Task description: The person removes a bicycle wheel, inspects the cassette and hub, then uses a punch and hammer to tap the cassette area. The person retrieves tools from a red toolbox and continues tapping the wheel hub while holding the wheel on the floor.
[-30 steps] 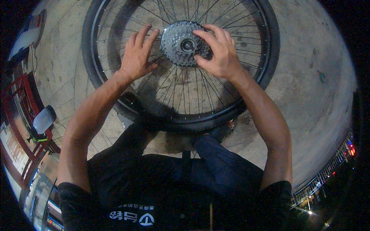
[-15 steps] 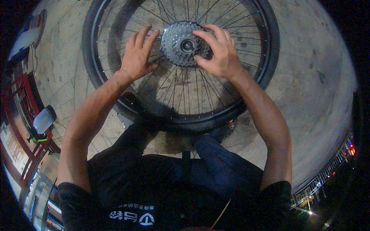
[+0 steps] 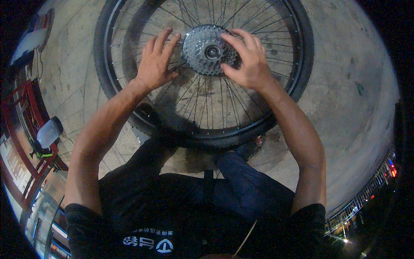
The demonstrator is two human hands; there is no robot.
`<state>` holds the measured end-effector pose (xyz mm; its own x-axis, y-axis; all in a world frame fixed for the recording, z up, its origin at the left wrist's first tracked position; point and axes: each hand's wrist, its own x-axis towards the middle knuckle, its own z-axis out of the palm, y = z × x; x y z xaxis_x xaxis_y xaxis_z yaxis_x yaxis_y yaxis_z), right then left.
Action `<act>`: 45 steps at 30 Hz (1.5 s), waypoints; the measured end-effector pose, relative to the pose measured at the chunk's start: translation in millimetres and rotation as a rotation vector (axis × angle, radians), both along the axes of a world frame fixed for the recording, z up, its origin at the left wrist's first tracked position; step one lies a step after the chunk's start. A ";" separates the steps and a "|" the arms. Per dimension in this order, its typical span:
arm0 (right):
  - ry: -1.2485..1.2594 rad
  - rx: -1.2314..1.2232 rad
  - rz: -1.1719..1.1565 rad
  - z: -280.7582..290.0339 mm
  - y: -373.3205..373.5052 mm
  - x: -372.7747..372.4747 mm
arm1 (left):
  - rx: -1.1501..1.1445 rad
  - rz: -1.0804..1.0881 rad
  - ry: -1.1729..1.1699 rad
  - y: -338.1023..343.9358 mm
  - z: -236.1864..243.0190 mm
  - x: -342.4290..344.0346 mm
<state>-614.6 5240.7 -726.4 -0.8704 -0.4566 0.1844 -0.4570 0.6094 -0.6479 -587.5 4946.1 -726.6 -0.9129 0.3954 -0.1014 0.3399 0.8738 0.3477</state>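
Observation:
A bicycle wheel (image 3: 302,60) with a black tyre and thin spokes lies flat before me, a dark grey toothed cassette (image 3: 200,43) at its hub. My right hand (image 3: 252,62) grips the cassette's right side, thumb low and fingers higher up, curled over the teeth. Just left of the cassette, my left hand (image 3: 157,62) is over the spokes with its fingers apart and slightly bent, holding nothing; whether its fingertips touch the spokes I cannot tell.
My feet and dark-trousered legs (image 3: 239,172) are just below the wheel on a grey paved floor (image 3: 358,121). At the left edge are red metal framework (image 3: 23,99) and a grey-white object (image 3: 49,134). A railing (image 3: 358,196) with small lights runs along the lower right.
The cassette and both hands have shifted very slightly right, with my grip unchanged. A thin cord near my waist, upright a second ago, now hangs slanted.

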 end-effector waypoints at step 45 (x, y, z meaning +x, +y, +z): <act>0.033 -0.009 -0.099 5.1 26.9 13.9 | -0.032 -0.074 -0.108 -4.2 7.3 46.1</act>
